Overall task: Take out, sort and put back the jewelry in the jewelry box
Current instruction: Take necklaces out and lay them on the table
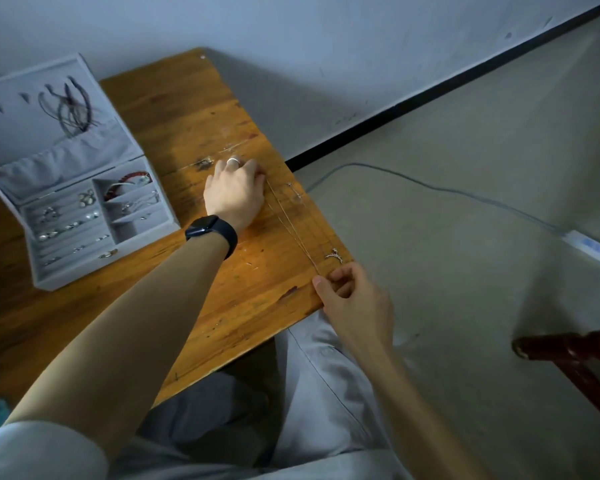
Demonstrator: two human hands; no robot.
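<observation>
Left hand [234, 195]: palm down near the desk's [187, 116] right edge, fingers curled onto the necklace's [291, 226] far end; fingertips hidden.
Right hand [354, 296]: at the near right corner, thumb and forefinger pinched the near end.
Necklace: stretched along the right edge; pendant [334, 255] beside the right hand.
Jewelry box [66, 202]: open at the left edge, contents indistinct.

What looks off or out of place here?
Two things. The dark cords hanging in the jewelry box lid are tangled into a knot rather than hanging separately. The small silver pendant lies right at the table edge, beside the stretched chain, where it could slip off. Tabletop is scratched and stained.
</observation>
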